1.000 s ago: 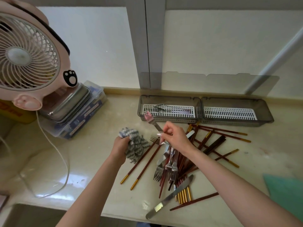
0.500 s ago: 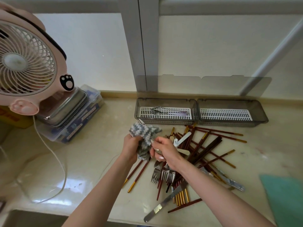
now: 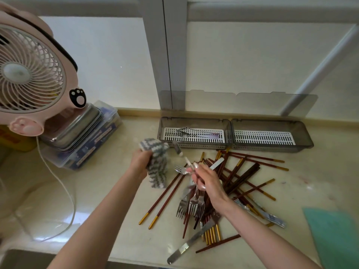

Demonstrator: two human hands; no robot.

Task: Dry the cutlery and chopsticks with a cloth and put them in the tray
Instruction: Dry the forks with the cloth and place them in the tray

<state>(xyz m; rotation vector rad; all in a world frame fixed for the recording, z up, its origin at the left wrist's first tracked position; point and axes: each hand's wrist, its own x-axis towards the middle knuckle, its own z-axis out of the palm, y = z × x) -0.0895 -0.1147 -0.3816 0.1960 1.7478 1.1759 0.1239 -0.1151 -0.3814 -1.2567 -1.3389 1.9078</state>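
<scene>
**Cloth in one hand, a utensil raised in the other**

Just left of the frame's centre, the left hand (image 3: 140,162) has its fingers curled round a bunched grey-and-white striped cloth (image 3: 157,162), which hangs down from the fist above the cream marble tabletop (image 3: 101,191). To its right, the right hand (image 3: 206,181) pinches a slim metal utensil (image 3: 179,150) between thumb and fingers. The piece slants up and to the left towards the cloth without touching it, and it is too blurred to tell what kind it is.

Below and to the right of that hand lies a loose heap of reddish-brown chopsticks with gold tips (image 3: 242,171). A cluster of steel forks (image 3: 191,205) rests on the heap's left side, and a flat steel knife (image 3: 189,243) lies nearer the bottom edge.

Above the heap, against the window sill, sits a smoky grey plastic tray (image 3: 230,133) with two compartments and white slotted inserts. Two forks (image 3: 184,132) lie in its left compartment.

A pink desk fan (image 3: 29,74) fills the upper left, in front of stacked steel tins (image 3: 73,127). A teal cloth (image 3: 338,235) sits at the lower right.
</scene>
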